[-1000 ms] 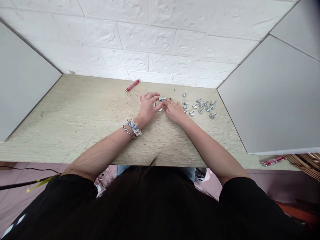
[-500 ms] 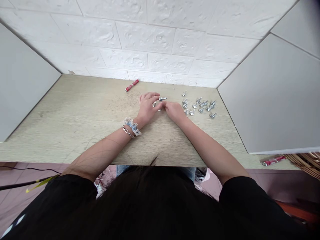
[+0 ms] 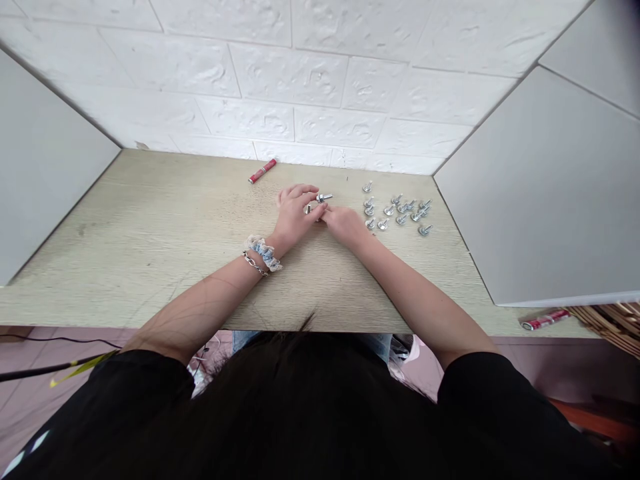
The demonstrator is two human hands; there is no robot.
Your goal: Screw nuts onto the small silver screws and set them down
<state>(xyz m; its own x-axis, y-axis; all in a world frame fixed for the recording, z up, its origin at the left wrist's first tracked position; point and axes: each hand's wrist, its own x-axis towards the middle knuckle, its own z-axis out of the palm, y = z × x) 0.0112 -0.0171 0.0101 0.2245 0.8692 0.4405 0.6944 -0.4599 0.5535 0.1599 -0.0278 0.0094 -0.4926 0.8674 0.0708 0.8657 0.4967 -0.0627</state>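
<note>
My left hand (image 3: pixel 295 217), a scrunchie and a chain bracelet on its wrist, is curled with its thumb and fingers about a silver bolt (image 3: pixel 324 198). The bolt's head sits by the fingertips and its shank points right. More bright metal (image 3: pixel 308 209) shows under the palm, partly covered. Against the left thumb tip, my right hand (image 3: pixel 344 223) is closed, its fingers bent inward. What those fingers grip is hidden. Right of my hands, several silver bolts with wide washers (image 3: pixel 389 210) lie scattered on the wooden tabletop (image 3: pixel 165 233).
A red tube (image 3: pixel 263 171) lies near the white brick wall (image 3: pixel 265 120). Another red tube (image 3: pixel 545 320) rests at the front right, beside a woven basket (image 3: pixel 610 323). Grey panels (image 3: pixel 545 200) border the tabletop on both sides.
Both hands stay together in nearly the same place. My right hand has shifted slightly left, closer to the left thumb. The loose bolts have not moved.
</note>
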